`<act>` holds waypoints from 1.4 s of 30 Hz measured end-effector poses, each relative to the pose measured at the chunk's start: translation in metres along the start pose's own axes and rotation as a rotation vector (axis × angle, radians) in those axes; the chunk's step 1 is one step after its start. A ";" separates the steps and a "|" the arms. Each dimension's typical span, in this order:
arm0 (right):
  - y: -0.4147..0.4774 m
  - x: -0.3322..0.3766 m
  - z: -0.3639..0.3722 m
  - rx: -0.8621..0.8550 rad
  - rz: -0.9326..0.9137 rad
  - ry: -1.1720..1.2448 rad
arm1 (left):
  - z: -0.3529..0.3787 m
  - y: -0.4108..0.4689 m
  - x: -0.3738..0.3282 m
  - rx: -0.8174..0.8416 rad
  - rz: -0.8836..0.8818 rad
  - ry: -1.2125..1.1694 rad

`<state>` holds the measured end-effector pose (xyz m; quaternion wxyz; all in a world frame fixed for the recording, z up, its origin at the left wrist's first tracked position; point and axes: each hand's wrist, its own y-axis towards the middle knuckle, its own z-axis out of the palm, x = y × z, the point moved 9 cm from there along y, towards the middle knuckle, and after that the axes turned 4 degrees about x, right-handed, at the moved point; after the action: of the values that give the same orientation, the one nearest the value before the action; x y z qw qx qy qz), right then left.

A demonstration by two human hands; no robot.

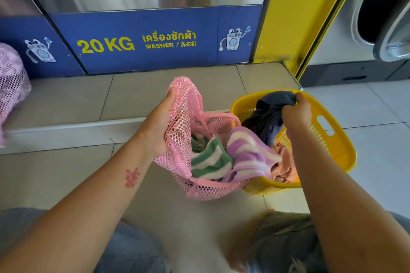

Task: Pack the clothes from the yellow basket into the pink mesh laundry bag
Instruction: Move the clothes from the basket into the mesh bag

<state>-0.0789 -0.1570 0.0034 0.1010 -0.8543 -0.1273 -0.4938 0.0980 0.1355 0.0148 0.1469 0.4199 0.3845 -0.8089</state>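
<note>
Clothes fill both containers in front of me, but the biggest thing I see is the washer [137, 6], a steel front with a blue panel [155, 40] reading "20 KG WASHER". To its right stands a yellow post [297, 11], and past that a second machine [381, 13] with its door hanging open. Grey floor tiles [66, 99] form a low step below the washer.

On the floor sits the yellow basket [337, 139], just right of centre, its rim touching the pink mesh bag [184, 131]. That bag is held open at its mouth, its lower edge lying against the basket's near side. A second pink mesh bag [11, 86], stuffed, rests on the step at the far left.

Inside the open bag I see a green-striped cloth [210, 162]. A purple-striped cloth [250, 155] drapes across the bag's rim and the basket's edge. A peach cloth [284, 162] lies in the basket, partly behind my right forearm.

My right hand [297, 113] is closed in a fist around a dark garment [270, 113], lifting it above the basket. My left hand [157, 126] grips the bag's mesh edge, thumb on top, holding the mouth up and wide. A red mark [132, 177] shows on my left forearm.
</note>
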 end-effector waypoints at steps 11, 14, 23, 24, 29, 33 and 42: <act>-0.060 0.127 -0.106 -0.380 -0.386 0.378 | 0.003 -0.023 -0.012 -0.029 0.062 0.014; -0.085 0.181 -0.118 -0.370 -0.663 0.448 | 0.005 -0.022 -0.014 -0.026 0.070 0.018; -0.153 0.210 0.005 0.253 -0.824 0.262 | 0.008 -0.022 -0.024 -0.019 0.097 -0.005; -0.156 0.196 0.031 0.365 -0.762 0.184 | 0.010 -0.020 -0.024 0.017 0.101 -0.023; -0.172 0.095 0.126 0.954 -0.572 -0.548 | 0.004 -0.024 -0.022 -0.001 0.071 -0.016; -0.126 0.089 0.104 0.676 -0.484 -0.286 | 0.000 -0.022 -0.018 -0.014 0.067 0.024; -0.074 0.011 0.106 0.672 -0.260 -0.281 | 0.003 -0.012 -0.012 -0.002 0.031 0.026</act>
<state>-0.0101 -0.0543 -0.0361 0.2932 -0.8097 -0.4018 -0.3112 0.0971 0.1401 0.0314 0.1546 0.4361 0.3807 -0.8006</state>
